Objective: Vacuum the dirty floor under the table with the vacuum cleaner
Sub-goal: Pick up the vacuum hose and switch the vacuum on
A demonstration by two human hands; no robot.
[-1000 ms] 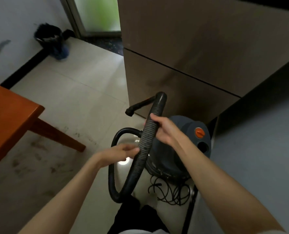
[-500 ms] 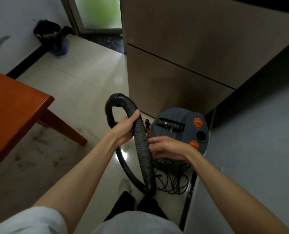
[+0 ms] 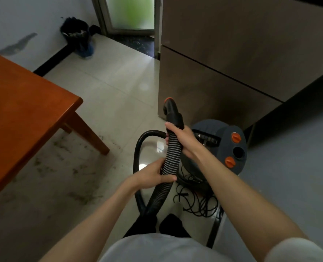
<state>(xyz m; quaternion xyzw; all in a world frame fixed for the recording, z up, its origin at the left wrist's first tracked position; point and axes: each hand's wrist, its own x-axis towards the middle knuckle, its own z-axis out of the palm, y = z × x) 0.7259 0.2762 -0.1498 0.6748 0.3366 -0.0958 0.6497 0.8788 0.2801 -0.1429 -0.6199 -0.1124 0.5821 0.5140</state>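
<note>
Hose (image 3: 173,154) held upright before you: your right hand (image 3: 185,140) grips it just below the black cuff, your left hand (image 3: 153,175) grips lower. Vacuum cleaner (image 3: 221,148) stands behind it by the cabinet (image 3: 223,72); dirty floor (image 3: 62,167) lies under the table (image 3: 24,103), left.

The bench (image 3: 20,103) to the left of the left grip (image 3: 153,174) is cut off by the picture's left edge, so only one corner and one full leg show. The hose (image 3: 173,156) disappears under both grips, and its loop below the left grip is hidden by the person's dark legs. The vacuum cleaner (image 3: 219,148) is partly covered by the right grip (image 3: 183,140) and forearm. The bin (image 3: 77,35) far beyond the grips is too blurred to make out its contents.
</note>
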